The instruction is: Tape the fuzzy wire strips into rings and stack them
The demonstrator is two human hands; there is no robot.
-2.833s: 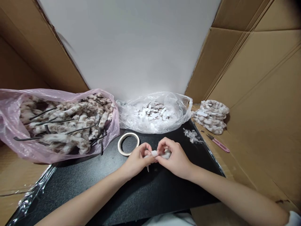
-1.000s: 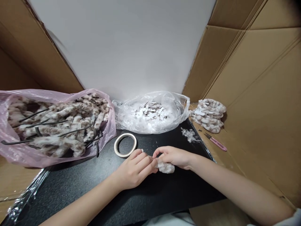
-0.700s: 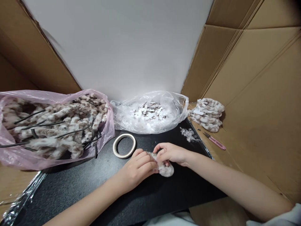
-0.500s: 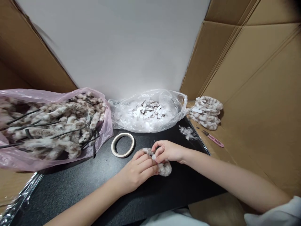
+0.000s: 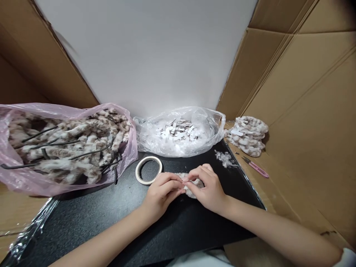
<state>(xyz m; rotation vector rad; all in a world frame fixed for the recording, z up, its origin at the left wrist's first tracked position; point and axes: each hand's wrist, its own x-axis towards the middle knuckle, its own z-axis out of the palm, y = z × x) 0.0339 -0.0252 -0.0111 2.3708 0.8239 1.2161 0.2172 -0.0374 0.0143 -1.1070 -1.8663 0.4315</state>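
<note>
A small mottled white-and-brown furry loop (image 5: 191, 191) lies on the black tabletop, partly covered by my fingers. My left hand (image 5: 164, 191) pinches it from the left, fingers bent and thumb close to the fingertips. From the right, my right hand (image 5: 207, 187) pinches the same loop, its thumb and forefinger meeting the left fingertips. Whatever small piece sits between the fingertips is hidden. Just left of the loop, close to my left hand, lies a roll of white tape (image 5: 138, 171).
A pink plastic bag (image 5: 132, 142) of furry strips with black cords stands left. Behind the hands is a clear bag (image 5: 155, 148) of white tags. To the right are stacked furry loops (image 5: 250, 135), pink-handled snips (image 5: 259, 169) and loose fluff (image 5: 225, 159). Cardboard walls (image 5: 300, 111) flank the table.
My right hand has turned and come down over the loop, fingertips now against the left ones. The white round spot seen between my hands is covered. The view has shifted slightly.
</note>
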